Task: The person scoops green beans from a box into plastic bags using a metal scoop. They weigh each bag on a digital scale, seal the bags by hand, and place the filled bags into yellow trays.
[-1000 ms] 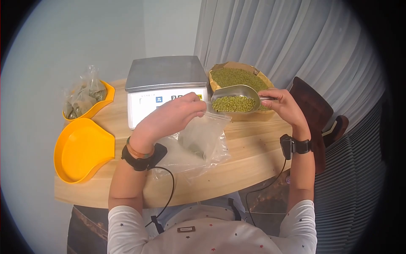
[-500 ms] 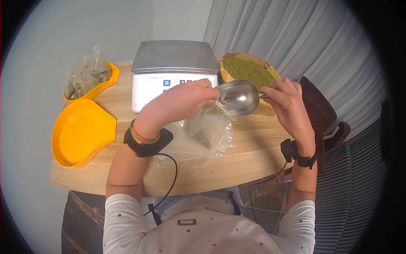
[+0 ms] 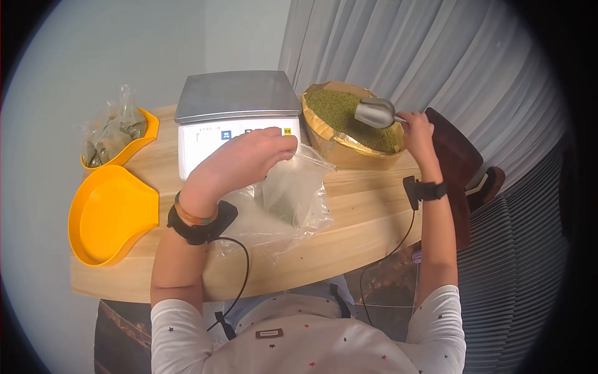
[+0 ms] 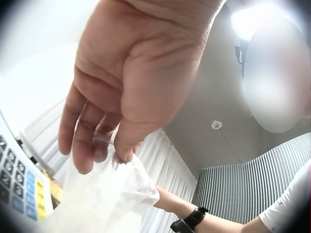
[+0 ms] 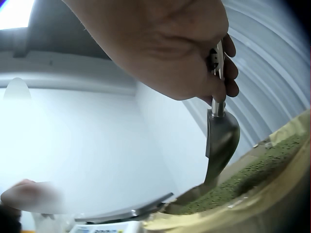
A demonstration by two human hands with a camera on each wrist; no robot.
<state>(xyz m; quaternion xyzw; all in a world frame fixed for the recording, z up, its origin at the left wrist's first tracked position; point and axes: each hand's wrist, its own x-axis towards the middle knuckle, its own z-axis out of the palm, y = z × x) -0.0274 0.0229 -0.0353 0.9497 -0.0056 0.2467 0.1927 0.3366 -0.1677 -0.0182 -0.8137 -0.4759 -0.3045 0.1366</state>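
My left hand [image 3: 243, 161] pinches the top edge of a clear plastic bag [image 3: 302, 187], which hangs down to the table with some green beans in its bottom. In the left wrist view, the thumb and fingertips meet at the bag's gathered rim [image 4: 127, 170]. My right hand [image 3: 418, 132] grips the handle of a metal scoop [image 3: 375, 115]. The scoop is over the green mung beans [image 3: 333, 107] heaped in a paper-lined container [image 3: 358, 161]. In the right wrist view, the scoop's bowl [image 5: 223, 141] points downward, its tip right at the beans.
A digital scale [image 3: 240, 100] with a steel plate stands behind the left hand. At the left are a yellow tray [image 3: 109, 218] and another yellow tray [image 3: 146, 134] with filled plastic bags [image 3: 118, 128]. A dark chair [image 3: 451, 168] stands right of the table.
The bean-filled scoop was tipped at the bag's mouth, then moved right and back over the container. More beans show in the bag. The left hand has kept its hold.
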